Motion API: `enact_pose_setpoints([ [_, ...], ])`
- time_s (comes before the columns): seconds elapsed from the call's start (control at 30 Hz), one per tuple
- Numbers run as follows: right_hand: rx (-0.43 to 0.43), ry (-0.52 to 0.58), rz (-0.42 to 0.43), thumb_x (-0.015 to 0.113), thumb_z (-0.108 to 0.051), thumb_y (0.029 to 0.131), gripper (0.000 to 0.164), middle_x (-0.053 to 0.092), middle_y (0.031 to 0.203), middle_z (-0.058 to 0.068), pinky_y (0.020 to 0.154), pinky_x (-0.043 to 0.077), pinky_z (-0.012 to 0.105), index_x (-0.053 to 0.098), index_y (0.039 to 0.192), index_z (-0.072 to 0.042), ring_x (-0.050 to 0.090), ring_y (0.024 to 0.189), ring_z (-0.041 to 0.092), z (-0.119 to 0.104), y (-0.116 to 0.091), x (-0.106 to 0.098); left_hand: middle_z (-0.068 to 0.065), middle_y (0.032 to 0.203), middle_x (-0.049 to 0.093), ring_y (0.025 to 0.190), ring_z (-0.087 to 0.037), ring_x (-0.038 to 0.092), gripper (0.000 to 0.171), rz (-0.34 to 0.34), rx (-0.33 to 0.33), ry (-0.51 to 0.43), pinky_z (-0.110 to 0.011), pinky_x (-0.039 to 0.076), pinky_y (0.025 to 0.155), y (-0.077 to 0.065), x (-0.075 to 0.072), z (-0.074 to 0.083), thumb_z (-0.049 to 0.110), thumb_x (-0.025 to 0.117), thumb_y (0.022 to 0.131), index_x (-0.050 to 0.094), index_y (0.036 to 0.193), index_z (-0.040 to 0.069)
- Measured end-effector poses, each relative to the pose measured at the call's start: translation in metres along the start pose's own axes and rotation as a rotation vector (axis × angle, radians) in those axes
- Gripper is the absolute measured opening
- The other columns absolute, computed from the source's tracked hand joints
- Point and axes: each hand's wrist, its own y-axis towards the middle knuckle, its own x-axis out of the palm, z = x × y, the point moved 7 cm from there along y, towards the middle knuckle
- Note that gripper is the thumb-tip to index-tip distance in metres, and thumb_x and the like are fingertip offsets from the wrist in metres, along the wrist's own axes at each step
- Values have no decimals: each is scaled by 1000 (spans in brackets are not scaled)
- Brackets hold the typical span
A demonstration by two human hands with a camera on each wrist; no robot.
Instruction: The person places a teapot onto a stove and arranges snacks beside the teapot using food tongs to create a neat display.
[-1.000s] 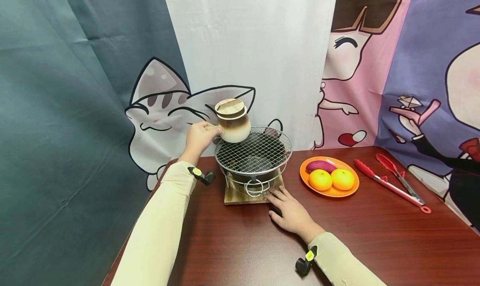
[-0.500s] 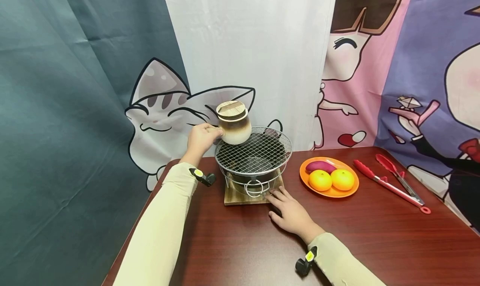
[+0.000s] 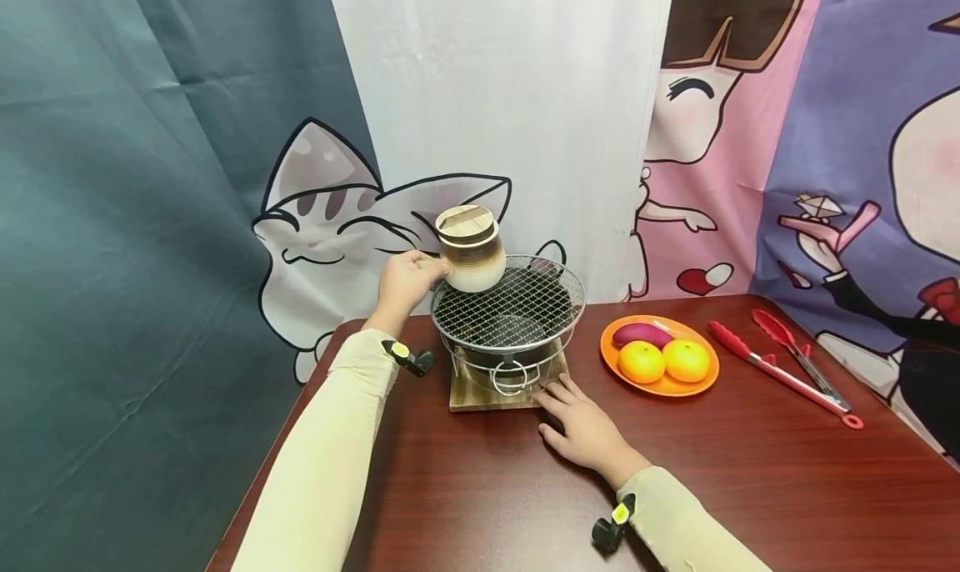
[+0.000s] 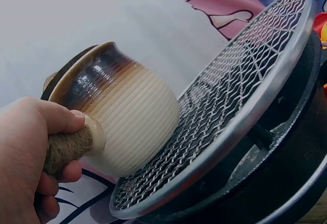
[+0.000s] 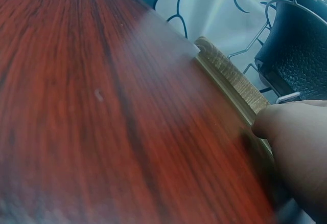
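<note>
My left hand point(image 3: 405, 282) grips the side handle point(image 4: 69, 147) of a ribbed ceramic pot point(image 3: 476, 263), cream below and dark brown near its rim. A pale wooden lid point(image 3: 466, 222) sits on the pot. It is at the left part of a round wire-mesh grill point(image 3: 517, 313); in the left wrist view its base is close to the mesh point(image 4: 214, 116), and whether it touches I cannot tell. My right hand point(image 3: 581, 426) lies with fingers spread, fingertips at the front right corner of the wooden board point(image 3: 468, 393) under the grill.
Right of the grill, an orange plate point(image 3: 663, 391) carries two oranges point(image 3: 641, 362) and a purple sweet potato point(image 3: 642, 333). Red-tipped tongs point(image 3: 795, 378) lie farther right on the dark red table point(image 3: 465, 489). A printed curtain point(image 3: 517, 122) hangs behind the table's back edge.
My left hand and the pot have moved slightly right and down toward the mesh. The right hand stays at the board.
</note>
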Motion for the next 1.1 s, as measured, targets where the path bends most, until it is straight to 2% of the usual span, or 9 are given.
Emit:
enact_pose_setpoints([
  [0.17,-7,4,4,74,-24,86,51,59,138,19,113,34,58,65,134,-8,46,134,50,-2,0,-1,-3,89,76,79,-20,66,30,-17,-9,10,-34,49,68,-1,0,2,39,79,81,77,94,11],
  [0.43,8,4,15,74,-22,85,51,59,137,20,110,37,59,65,133,-7,46,132,53,-1,-3,-4,-6,82,70,68,-20,62,33,-128,-100,48,-33,47,61,-2,3,9,43,73,85,71,98,12],
  [0.67,-2,2,16,75,-21,85,51,60,136,21,110,37,59,66,133,-7,47,132,53,-1,-3,-5,-8,100,72,81,-28,71,35,-143,-147,-2,-30,50,60,-3,4,11,39,69,87,65,111,13],
  [0.83,18,3,-3,74,-22,86,50,59,139,21,111,36,59,65,134,-8,45,134,52,-1,-3,-5,-9,105,73,77,-24,70,40,-133,-142,-38,-31,51,61,-5,2,13,38,69,89,63,119,12],
  [0.97,18,9,6,73,-23,86,50,59,139,20,110,36,59,65,134,-8,45,133,53,-1,-2,-5,-10,106,74,85,-25,70,49,-121,-129,-51,-40,52,74,-7,-1,13,39,70,87,61,128,13],
  [1.1,0,6,26,73,-23,86,50,59,137,21,109,37,60,66,133,-7,46,132,53,-3,-2,-3,-14,126,67,113,-31,63,65,-114,-105,-15,-48,47,97,-11,-6,12,45,70,86,53,141,15],
])
